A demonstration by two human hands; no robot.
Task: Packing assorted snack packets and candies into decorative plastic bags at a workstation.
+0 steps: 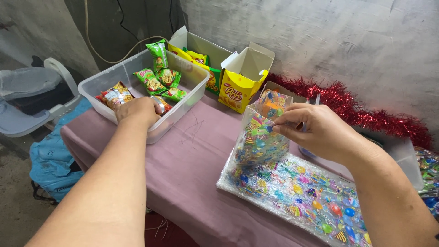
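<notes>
While my right hand (315,130) pinches the rim of the colourful party bag (260,137) and holds its mouth open, the bag stands upright on the stack of flat bags (297,187) of the same print, at the right side of the desk (192,169). At least 1 bright packet already shows inside the bag, near its top. My left hand (137,111) is curled down inside the clear plastic tub (183,98), closed over a snack packet (161,104) at the near wall; how firm that hold is cannot be read, because the fingers are hidden behind the knuckles. Other green and red snack packets (157,77) lie loose in the tub.

Behind the tub stand 2 open yellow cartons (238,87) against the wall, and red tinsel (347,103) runs along the wall to the right. Another clear container (402,155) sits behind my right wrist.

Risks, as judged from this position:
1. The bag is held at 1 rim point only. If the pinch slackens, the mouth may collapse or the bag may tip over.
2. The stack underneath is glossy film; a sideways push could slide the bag.
3. The tub overhangs near the desk edge; a hard pull on its near wall could shift it.
</notes>
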